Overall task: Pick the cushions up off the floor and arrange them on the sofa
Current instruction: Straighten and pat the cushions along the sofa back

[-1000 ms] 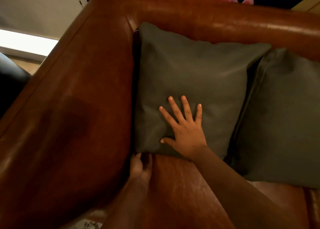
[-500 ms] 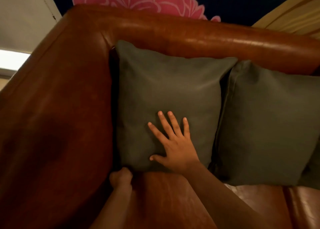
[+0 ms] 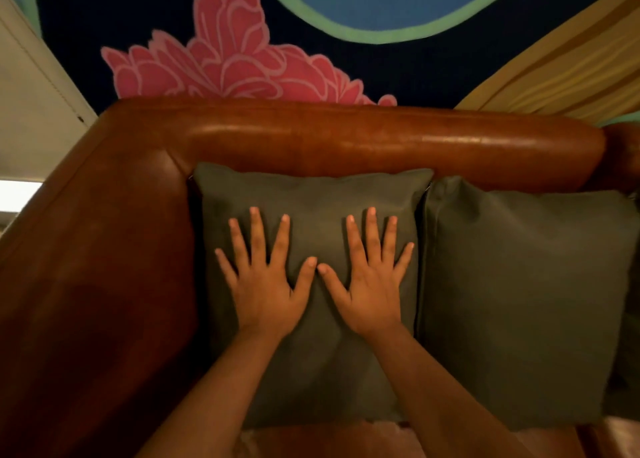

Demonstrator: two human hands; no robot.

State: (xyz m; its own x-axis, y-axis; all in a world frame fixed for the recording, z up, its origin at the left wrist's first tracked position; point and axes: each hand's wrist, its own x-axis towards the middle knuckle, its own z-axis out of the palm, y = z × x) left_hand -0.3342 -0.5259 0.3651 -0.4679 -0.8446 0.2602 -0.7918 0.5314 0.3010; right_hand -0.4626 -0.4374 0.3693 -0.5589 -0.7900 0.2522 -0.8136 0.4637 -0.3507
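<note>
- Pressing flat on the corner cushion point(image 3: 311, 194): left hand point(image 3: 263, 295) and right hand point(image 3: 372, 295), fingers spread straight, gripping nothing.
- Second cushion point(image 3: 519, 301): touching the corner cushion's right edge.

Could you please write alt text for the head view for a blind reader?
The left hand and right hand lie flat, fingers spread, on a dark grey-green square fabric cushion leaning against the back of a brown leather sofa. A second matching cushion sits beside it; a painted pink flower shows behind.
</note>
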